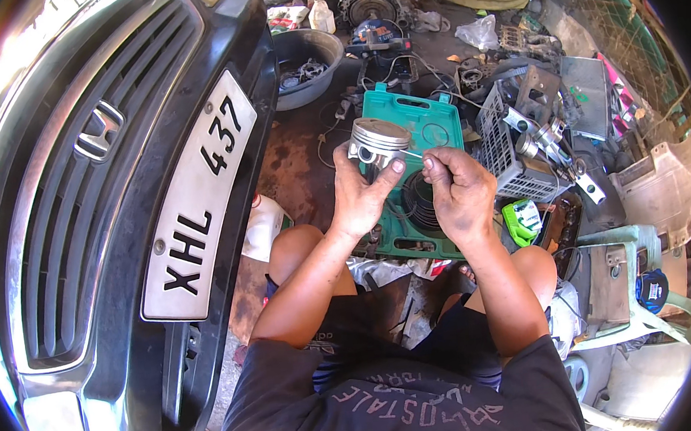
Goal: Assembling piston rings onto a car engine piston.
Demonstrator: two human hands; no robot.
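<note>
Sitting low with both knees bent, the person holds 2 grimy hands up over the lap. The left hand point(362, 194) is clamped around a silver piston point(378, 143), crown up, thumb pressed on its skirt. The right hand point(460, 191) sits just beside it, fingertips pinched together on a thin ring point(415, 155) touching the piston's side. Beyond them lies an open green tool case point(427, 122), a grey plastic crate point(509, 144) to the right, a car grille point(80, 194) to the left, a metal basin point(307, 66) farther off.
</note>
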